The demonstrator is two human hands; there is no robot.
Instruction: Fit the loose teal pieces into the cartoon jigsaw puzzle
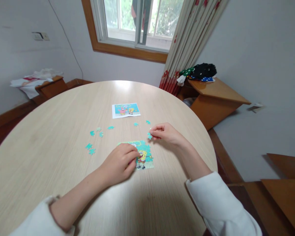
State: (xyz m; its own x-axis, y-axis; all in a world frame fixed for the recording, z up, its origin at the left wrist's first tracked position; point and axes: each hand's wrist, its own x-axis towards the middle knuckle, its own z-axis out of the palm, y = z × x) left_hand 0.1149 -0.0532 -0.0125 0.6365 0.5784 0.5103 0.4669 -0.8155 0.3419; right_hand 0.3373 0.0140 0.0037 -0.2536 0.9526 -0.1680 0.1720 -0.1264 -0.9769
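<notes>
A turquoise puzzle piece (149, 135) is pinched between the thumb and fingers of my right hand (165, 133), just above the upper right corner of a partly joined jigsaw puzzle (147, 163). The puzzle lies flat and shows a yellow cartoon figure on a turquoise ground. Over its left part rests my left hand (121, 160), fingers curled and close together, hiding that side. Whatever may be under or between those fingertips is hidden. Beyond the puzzle lies a printed picture card (126, 110) with similar cartoon figures.
Several loose pieces (88, 146) lie left of the puzzle, and others (136, 124) are spread between it and the card. All sit on a round pale wooden table (51, 137). A wooden cabinet (218, 91) with cloths on top stands at right, near a curtain (184, 42).
</notes>
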